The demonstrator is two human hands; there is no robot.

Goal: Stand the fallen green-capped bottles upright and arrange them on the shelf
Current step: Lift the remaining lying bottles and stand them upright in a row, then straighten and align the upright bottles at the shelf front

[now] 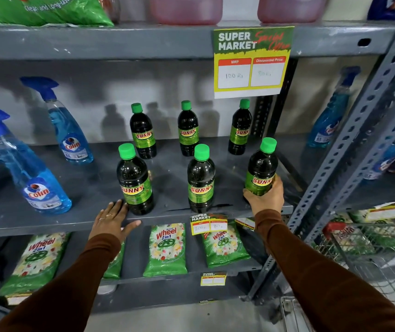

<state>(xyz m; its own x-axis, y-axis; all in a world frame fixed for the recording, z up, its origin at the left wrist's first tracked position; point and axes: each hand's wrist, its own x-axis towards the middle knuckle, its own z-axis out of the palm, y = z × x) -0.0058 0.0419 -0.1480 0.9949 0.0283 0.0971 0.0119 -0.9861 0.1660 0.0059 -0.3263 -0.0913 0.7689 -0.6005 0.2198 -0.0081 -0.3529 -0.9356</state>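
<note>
- Six green-capped bottles on shelf [91,188], all upright, caps up, 2 rows of 3.
- R hand [265,198] wrapped round base of front-right bottle [261,168]; long axis leans slightly right.
- L hand [112,220] open, flat on shelf edge, fingertips beside front-left bottle [134,180]; holds nothing.

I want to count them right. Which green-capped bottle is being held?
The front-right Sunny bottle: the right hand wraps its base; the left hand lies flat.

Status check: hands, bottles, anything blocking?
Right hand gripping the front-right bottle, upright. Left hand open, flat on the shelf edge beside the front-left bottle. All six green-capped bottles standing. Nothing blocking.
</note>
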